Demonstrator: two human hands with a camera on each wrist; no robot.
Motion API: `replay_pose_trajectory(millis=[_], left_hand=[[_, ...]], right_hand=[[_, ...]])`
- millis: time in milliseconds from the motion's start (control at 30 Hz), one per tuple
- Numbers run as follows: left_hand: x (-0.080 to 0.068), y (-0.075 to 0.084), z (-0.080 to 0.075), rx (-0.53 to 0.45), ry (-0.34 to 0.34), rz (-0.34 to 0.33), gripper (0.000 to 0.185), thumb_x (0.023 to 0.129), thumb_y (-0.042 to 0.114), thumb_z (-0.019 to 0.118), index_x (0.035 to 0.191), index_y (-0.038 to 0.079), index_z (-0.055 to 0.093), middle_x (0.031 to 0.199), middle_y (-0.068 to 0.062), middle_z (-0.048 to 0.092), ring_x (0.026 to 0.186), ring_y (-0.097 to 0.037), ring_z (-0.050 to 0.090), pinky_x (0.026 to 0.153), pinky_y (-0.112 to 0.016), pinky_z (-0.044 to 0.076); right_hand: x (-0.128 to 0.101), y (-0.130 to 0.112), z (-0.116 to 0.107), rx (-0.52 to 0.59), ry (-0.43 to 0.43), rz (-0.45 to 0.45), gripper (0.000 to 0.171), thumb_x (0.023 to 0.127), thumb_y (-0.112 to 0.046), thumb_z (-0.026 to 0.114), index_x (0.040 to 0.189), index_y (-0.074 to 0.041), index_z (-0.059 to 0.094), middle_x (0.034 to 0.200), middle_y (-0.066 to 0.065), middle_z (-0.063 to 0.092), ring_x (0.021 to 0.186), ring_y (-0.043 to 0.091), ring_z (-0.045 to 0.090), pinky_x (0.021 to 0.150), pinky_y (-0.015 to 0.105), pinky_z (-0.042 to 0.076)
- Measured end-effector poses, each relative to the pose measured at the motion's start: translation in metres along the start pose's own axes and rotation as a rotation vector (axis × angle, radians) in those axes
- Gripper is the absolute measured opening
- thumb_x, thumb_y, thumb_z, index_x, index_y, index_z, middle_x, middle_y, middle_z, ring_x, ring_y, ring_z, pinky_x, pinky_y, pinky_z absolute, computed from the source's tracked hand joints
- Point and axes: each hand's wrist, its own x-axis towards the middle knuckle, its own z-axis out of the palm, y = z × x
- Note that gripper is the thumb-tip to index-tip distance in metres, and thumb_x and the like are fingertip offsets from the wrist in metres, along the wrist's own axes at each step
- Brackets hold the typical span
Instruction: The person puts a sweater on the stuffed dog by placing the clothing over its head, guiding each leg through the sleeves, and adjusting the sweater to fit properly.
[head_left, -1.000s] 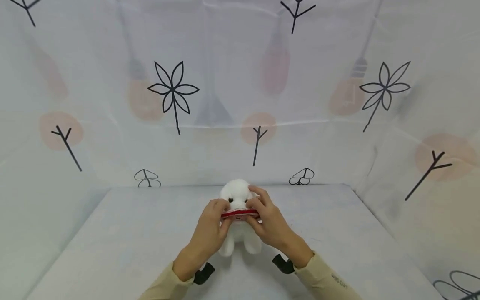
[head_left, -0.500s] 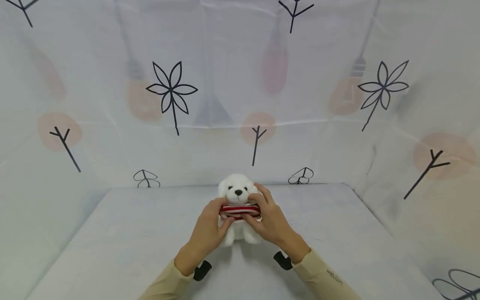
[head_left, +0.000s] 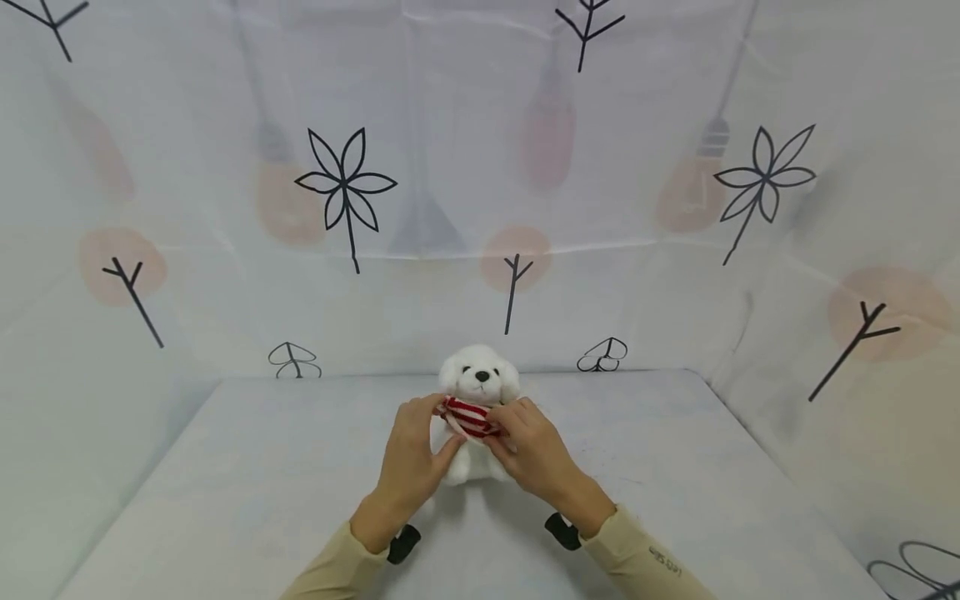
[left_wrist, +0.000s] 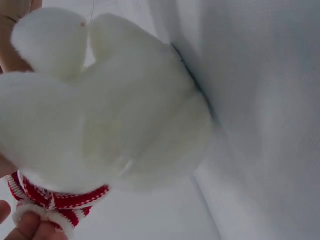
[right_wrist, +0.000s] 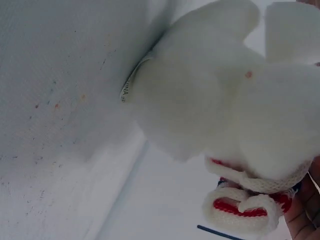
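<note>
A white plush dog [head_left: 480, 371] sits upright at the far middle of the table, its face turned toward me. Around its chest is a small red-and-white striped knitted sweater [head_left: 468, 417]. My left hand [head_left: 408, 450] pinches the sweater's left edge between thumb and fingers. On the other side, my right hand [head_left: 536, 450] pinches the knit with curled fingers, covering its right part. In the left wrist view, fingertips [left_wrist: 30, 227] grip the sweater's white hem. The right wrist view shows the plush dog's rounded body [right_wrist: 200, 85] and the sweater's rolled white cuff [right_wrist: 240, 215].
A pale cloth covers the table [head_left: 262, 483]. Behind it hangs a white printed curtain [head_left: 427, 308], close to the plush dog's back. Black wrist camera mounts [head_left: 403, 544] show below both wrists. A small printed tag [right_wrist: 129, 82] sticks out under the plush dog's body.
The plush dog's head has come up from a bowed pose, so its face now shows. The sweater has gone from a level band to a slant. My right fingers have moved down from beside the head.
</note>
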Motion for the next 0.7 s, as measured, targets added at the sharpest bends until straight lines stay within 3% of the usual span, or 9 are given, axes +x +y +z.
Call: replay_pose_trajectory(millis=[100, 300, 567, 700], left_hand=[[0.000, -0.002, 0.000, -0.030, -0.004, 0.041, 0.065, 0.070, 0.013, 0.085, 0.126, 0.004, 0.052, 0.112, -0.007, 0.056, 0.102, -0.022, 0.051, 0.086, -0.035, 0.045], [0.000, -0.007, -0.001, -0.077, -0.024, 0.085, 0.061, 0.071, 0.009, 0.084, 0.124, 0.002, 0.055, 0.112, -0.007, 0.061, 0.101, -0.021, 0.056, 0.085, -0.037, 0.047], [0.002, -0.012, -0.004, -0.102, -0.085, 0.023, 0.062, 0.077, 0.009, 0.080, 0.131, 0.003, 0.051, 0.120, -0.008, 0.060, 0.108, -0.020, 0.059, 0.088, -0.039, 0.049], [0.002, -0.011, -0.004, -0.100, -0.121, 0.011, 0.063, 0.079, 0.010, 0.078, 0.134, 0.005, 0.047, 0.123, -0.007, 0.058, 0.111, -0.019, 0.057, 0.090, -0.038, 0.049]], right_hand=[[0.001, -0.001, 0.001, -0.006, 0.001, -0.030, 0.034, 0.073, -0.007, 0.081, 0.101, -0.009, 0.062, 0.094, -0.001, 0.061, 0.083, 0.015, 0.052, 0.067, 0.027, 0.047], [0.002, -0.002, 0.000, -0.017, -0.019, -0.032, 0.034, 0.075, -0.010, 0.081, 0.105, -0.008, 0.064, 0.099, 0.001, 0.064, 0.090, 0.017, 0.056, 0.073, 0.030, 0.049], [0.003, -0.004, -0.002, -0.005, -0.101, -0.057, 0.034, 0.076, -0.023, 0.077, 0.105, -0.008, 0.065, 0.104, 0.001, 0.065, 0.113, 0.025, 0.056, 0.096, 0.041, 0.044], [0.002, -0.006, 0.001, -0.048, -0.122, -0.119, 0.034, 0.073, -0.027, 0.079, 0.101, -0.012, 0.065, 0.101, -0.002, 0.063, 0.110, 0.023, 0.053, 0.099, 0.040, 0.038]])
